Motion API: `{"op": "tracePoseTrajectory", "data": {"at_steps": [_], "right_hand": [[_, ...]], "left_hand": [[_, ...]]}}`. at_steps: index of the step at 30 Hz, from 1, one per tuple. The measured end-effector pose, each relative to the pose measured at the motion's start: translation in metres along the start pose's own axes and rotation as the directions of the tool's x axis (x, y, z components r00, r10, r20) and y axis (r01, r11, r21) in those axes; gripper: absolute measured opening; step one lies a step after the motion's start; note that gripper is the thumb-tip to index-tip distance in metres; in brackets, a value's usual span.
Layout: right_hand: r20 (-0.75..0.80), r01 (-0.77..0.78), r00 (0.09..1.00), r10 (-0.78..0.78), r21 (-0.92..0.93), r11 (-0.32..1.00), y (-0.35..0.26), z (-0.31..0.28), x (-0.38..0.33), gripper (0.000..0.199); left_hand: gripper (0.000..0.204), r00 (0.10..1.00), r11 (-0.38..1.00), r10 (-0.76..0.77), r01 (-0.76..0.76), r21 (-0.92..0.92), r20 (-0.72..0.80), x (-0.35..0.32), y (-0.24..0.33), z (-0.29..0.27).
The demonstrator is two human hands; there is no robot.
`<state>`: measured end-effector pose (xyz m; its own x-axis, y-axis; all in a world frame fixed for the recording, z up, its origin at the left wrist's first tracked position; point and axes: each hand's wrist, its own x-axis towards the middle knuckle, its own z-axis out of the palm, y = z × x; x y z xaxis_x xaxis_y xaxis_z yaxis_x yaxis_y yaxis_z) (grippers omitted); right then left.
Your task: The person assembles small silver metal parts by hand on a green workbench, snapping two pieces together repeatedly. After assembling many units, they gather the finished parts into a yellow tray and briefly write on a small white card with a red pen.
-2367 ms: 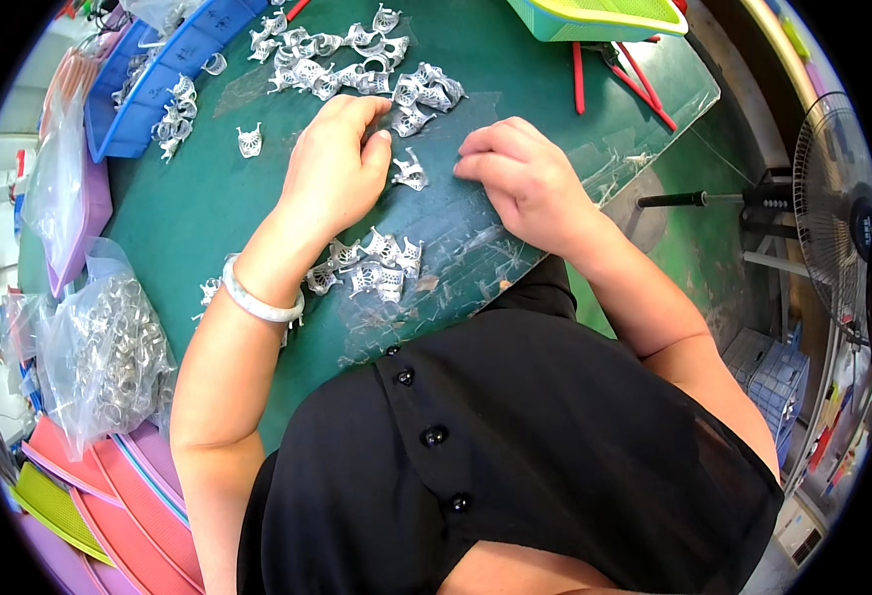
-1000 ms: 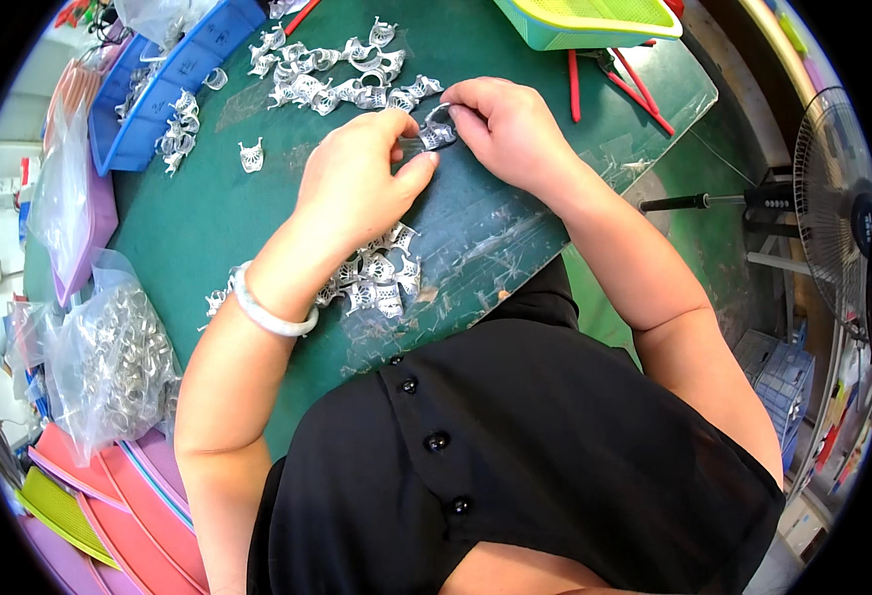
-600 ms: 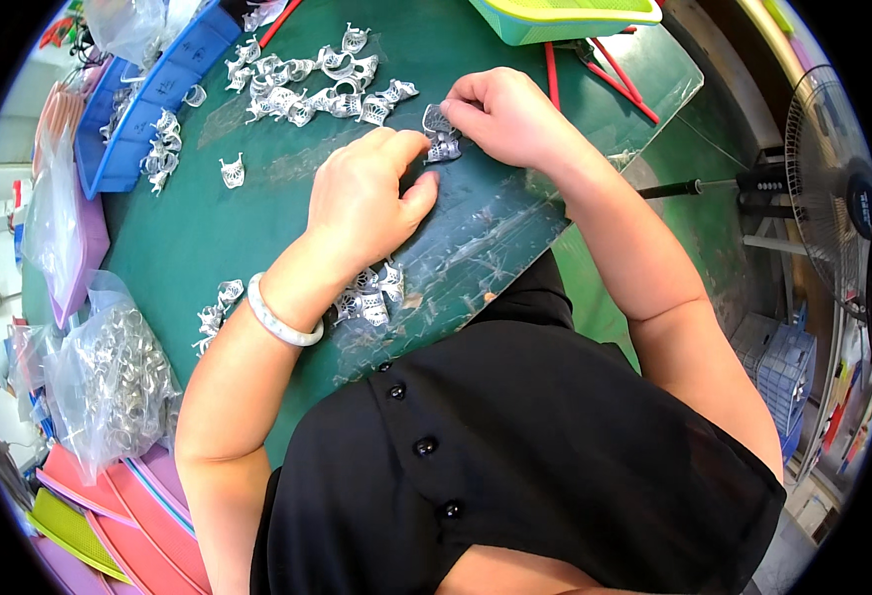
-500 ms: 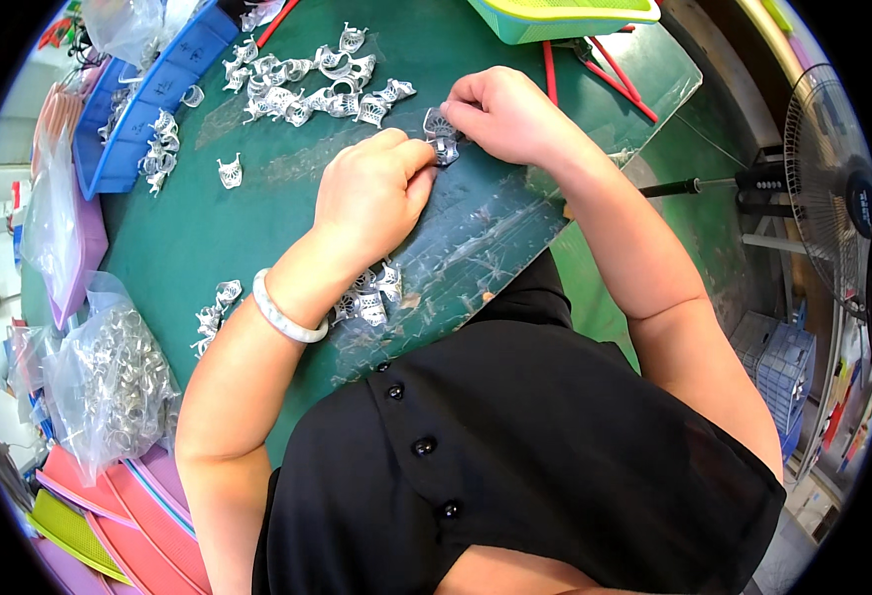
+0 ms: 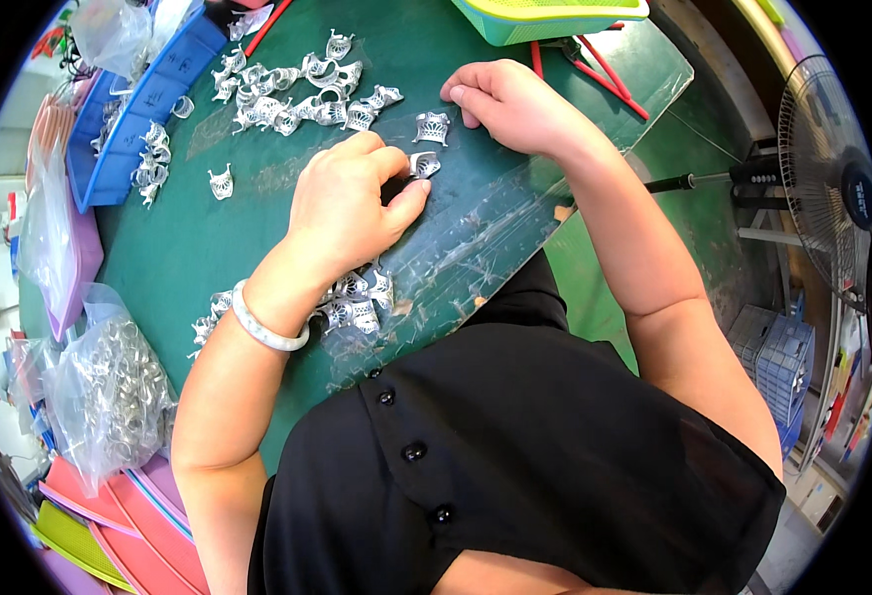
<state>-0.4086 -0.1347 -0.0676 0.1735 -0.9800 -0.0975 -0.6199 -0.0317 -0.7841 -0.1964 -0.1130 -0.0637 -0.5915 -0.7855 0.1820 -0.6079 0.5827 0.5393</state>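
Rings [image 5: 285,119] crowd eleven o'clock, pliers [image 5: 611,89] one; left hand [image 5: 349,198] pinches a ring [image 5: 424,165], direction and axis unclear; right hand [image 5: 515,107], grip unclear.

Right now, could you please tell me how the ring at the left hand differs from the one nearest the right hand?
The left hand holds the first ring; the second ring lies untouched by either hand. The first ring is partly hidden; the second ring shows whole. Both are silver-coloured.
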Motion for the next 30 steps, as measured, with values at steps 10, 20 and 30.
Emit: {"op": "tracePoseTrajectory", "data": {"at_steps": [10,20,30], "right_hand": [[-0.023,0.181,0.983,-0.184,-0.093,0.979,0.006,0.005,-0.009,0.025],[0.322,0.434,0.852,-0.413,0.009,0.901,-0.023,0.010,-0.019,0.014],[-0.026,0.486,0.859,-0.511,-0.269,0.831,-0.004,0.024,0.037,0.032]], "left_hand": [[0.040,0.997,0.998,-0.064,0.065,0.025,-0.054,0.006,0.005,0.002],[0.022,0.994,0.997,0.082,-0.083,0.007,0.073,-0.010,-0.001,-0.001],[0.020,0.978,0.999,-0.032,0.033,-0.002,0.206,-0.026,-0.012,-0.047]]}}
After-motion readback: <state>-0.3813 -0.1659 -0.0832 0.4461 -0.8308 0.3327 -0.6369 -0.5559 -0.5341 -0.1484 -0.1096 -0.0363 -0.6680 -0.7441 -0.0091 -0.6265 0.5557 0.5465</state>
